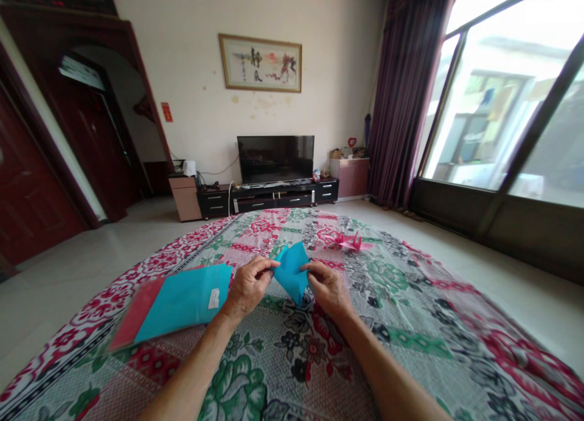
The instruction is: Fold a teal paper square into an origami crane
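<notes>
A partly folded sheet of blue paper [292, 270] is held up between both hands, above the patterned tablecloth [237, 372]. My left hand [252, 282] pinches its left edge between thumb and fingertips. On the opposite side, my right hand [326, 287] grips the right edge the same way. Creases cross the paper, and its lower end comes to a point. To the left of my left hand lies a clear packet of blue and red paper [182, 302] with a small white label. Beyond my right hand rest pink folded paper figures [350, 243]; their exact shape is hard to make out.
The round table's far edge faces a low black TV cabinet [274, 196] bearing a television [276, 158]. A purple curtain [401, 98] and large windows [493, 111] stand on the right. Dark red doors [31, 196] are on the left.
</notes>
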Demonstrator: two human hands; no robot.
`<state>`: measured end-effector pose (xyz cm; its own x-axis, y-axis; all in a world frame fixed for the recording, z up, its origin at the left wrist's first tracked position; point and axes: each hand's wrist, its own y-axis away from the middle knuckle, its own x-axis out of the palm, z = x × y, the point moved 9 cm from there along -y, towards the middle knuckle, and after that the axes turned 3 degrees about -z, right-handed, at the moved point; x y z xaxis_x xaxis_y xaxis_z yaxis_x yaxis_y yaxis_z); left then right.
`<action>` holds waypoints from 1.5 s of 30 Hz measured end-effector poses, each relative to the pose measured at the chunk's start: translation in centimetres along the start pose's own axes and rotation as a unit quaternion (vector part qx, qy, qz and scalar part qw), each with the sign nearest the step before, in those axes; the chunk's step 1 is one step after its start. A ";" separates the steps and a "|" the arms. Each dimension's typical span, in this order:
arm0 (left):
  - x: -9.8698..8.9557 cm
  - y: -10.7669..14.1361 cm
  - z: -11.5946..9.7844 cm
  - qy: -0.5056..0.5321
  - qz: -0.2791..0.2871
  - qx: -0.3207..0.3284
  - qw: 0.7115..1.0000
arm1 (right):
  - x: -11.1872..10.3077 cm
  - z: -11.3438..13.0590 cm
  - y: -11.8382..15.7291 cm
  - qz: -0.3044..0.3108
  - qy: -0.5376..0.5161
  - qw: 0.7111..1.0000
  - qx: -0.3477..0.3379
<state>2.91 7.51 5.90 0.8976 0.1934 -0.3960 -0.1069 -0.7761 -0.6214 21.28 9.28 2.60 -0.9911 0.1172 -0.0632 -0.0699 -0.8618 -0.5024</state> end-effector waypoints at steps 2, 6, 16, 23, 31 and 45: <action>0.0 0.0 -0.1 -0.009 0.000 0.004 1.000 | -0.1 -0.3 0.0 -0.005 -0.005 1.000 0.006; 0.4 0.0 -0.8 -0.037 0.013 0.031 0.999 | 0.3 -0.7 0.0 0.004 -0.022 1.000 0.019; 1.1 0.2 -1.5 -0.061 0.032 0.046 0.997 | 1.5 -1.6 0.5 0.028 -0.083 0.995 0.051; 1.1 0.4 1.0 0.070 0.009 -0.066 0.995 | 1.4 -1.5 0.1 -0.018 -0.145 0.988 0.055; 1.1 0.5 2.7 0.113 -0.017 -0.132 0.985 | 2.1 -1.8 0.1 0.013 -0.152 0.986 0.065; 2.9 1.8 4.1 0.036 0.101 -0.118 0.987 | 2.8 -2.6 1.3 0.160 -0.074 0.981 0.078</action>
<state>3.60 9.21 0.84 0.8976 -0.0157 -0.4406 -0.1911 -0.9145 -0.3567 18.72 9.73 -0.44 -0.9701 -0.2338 -0.0646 0.2417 -0.9093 -0.3388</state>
